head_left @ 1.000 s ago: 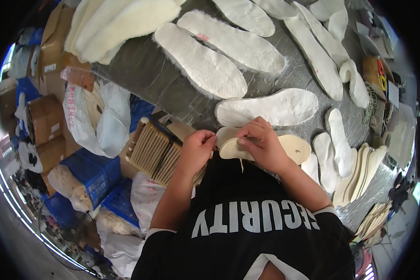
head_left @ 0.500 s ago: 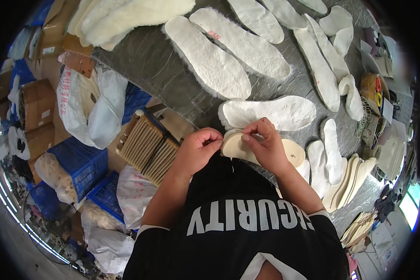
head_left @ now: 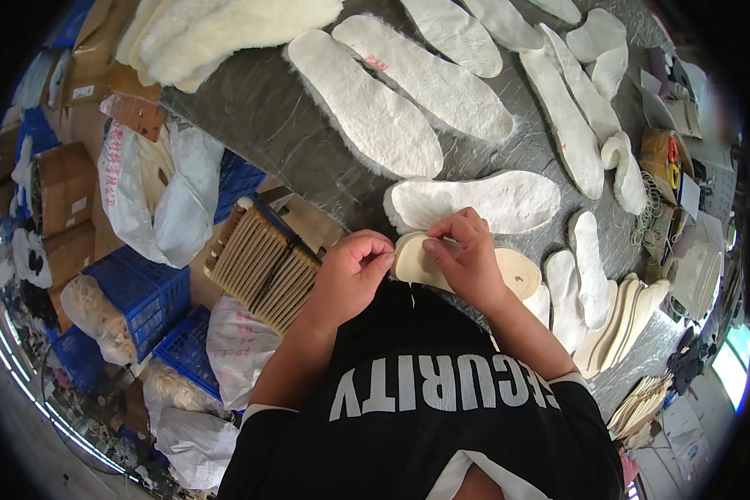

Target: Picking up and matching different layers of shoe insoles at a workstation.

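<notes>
My right hand (head_left: 472, 258) is closed around a beige insole (head_left: 414, 262), thumb on its upper face and fingers behind. The other end of that insole comes out past the hand, carrying a small dark mark. At the near end, my left hand (head_left: 354, 271) is pinched, thumb against forefinger, by the insole's edge; what is between the fingertips is too small to make out. Just beyond the hands a white fleecy insole (head_left: 483, 202) lies on the dark grey table (head_left: 287, 137).
Two white fleecy insoles (head_left: 371, 104) lie farther off, with more pieces at the far right. A row of beige insoles (head_left: 612, 329) stands at right. Left of the table are a slatted wooden stool (head_left: 258, 267), a blue crate (head_left: 146, 292), white sacks (head_left: 162, 200) and cardboard boxes (head_left: 67, 187).
The whole scene has shifted slightly left in the view. Both hands keep nearly the same pose at the insole, with the right thumb moved a little along it.
</notes>
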`<move>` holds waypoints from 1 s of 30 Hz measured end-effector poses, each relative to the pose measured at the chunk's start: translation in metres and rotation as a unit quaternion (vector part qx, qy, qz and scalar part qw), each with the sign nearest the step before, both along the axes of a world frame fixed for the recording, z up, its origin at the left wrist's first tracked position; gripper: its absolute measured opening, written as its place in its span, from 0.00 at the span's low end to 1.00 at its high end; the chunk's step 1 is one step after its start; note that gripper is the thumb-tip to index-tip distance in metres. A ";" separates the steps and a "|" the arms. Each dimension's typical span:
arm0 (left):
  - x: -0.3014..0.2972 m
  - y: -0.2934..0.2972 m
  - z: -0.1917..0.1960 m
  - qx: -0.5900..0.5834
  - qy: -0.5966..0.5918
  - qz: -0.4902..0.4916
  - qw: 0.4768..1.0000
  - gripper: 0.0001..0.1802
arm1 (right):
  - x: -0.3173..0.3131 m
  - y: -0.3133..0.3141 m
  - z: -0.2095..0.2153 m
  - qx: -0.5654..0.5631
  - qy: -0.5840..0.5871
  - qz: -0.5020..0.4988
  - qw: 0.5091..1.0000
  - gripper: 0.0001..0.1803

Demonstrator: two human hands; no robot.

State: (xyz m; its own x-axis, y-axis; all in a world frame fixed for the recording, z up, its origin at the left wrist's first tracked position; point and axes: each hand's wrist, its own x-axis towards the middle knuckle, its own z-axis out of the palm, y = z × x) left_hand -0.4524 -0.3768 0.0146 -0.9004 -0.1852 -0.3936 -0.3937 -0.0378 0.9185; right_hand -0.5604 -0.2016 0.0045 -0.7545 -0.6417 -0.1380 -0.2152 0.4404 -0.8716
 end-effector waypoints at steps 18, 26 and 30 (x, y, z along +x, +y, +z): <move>0.053 -0.004 -0.039 0.096 -0.075 0.092 0.988 0.09 | -0.023 0.017 -0.006 0.082 0.182 0.030 0.979 0.11; 0.046 0.005 -0.039 0.091 -0.073 0.112 0.987 0.10 | -0.011 0.020 -0.012 0.085 0.260 -0.036 0.961 0.16; 0.042 0.012 -0.041 0.045 -0.012 0.110 0.993 0.13 | -0.020 0.022 -0.015 0.097 0.310 -0.034 0.945 0.14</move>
State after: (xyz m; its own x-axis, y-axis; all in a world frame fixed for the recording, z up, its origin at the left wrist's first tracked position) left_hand -0.4101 -0.3645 -0.0268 -0.8324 -0.3399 -0.4377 -0.3881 -0.2062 0.8982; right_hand -0.5805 -0.1801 -0.0102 -0.7674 -0.5971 0.2335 -0.6236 0.6104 -0.4885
